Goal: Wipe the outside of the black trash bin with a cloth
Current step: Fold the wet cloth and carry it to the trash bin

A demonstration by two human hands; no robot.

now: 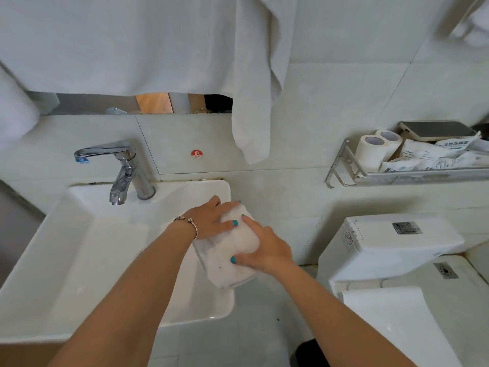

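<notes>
Our two forearms reach forward from the bottom edge, and between them our hands meet on a folded white cloth (pixel 229 250). The left hand (pixel 211 219) holds its upper left side, thumb lying across the top; the right hand (pixel 264 250) grips the right side, thumb and forefinger curled round the fabric. The hands sit close together, both clamped on the cloth, which hangs over the right rim of the white sink (pixel 79 247). A thin bracelet (pixel 190 225) circles our left wrist.

Low on the right, beside our right forearm, we see a dark rounded shape (pixel 307 352) on the floor, likely the black trash bin, though only a part shows. It lies well apart from the cloth.

A chrome faucet (pixel 124 170) stands at the back of the sink. To the right is a white toilet (pixel 391 247), and above it a metal wall shelf (pixel 397 174) carrying toilet rolls (pixel 370 152), packets and a phone (pixel 436 129). A white towel (pixel 254 102) hangs down the wall.
</notes>
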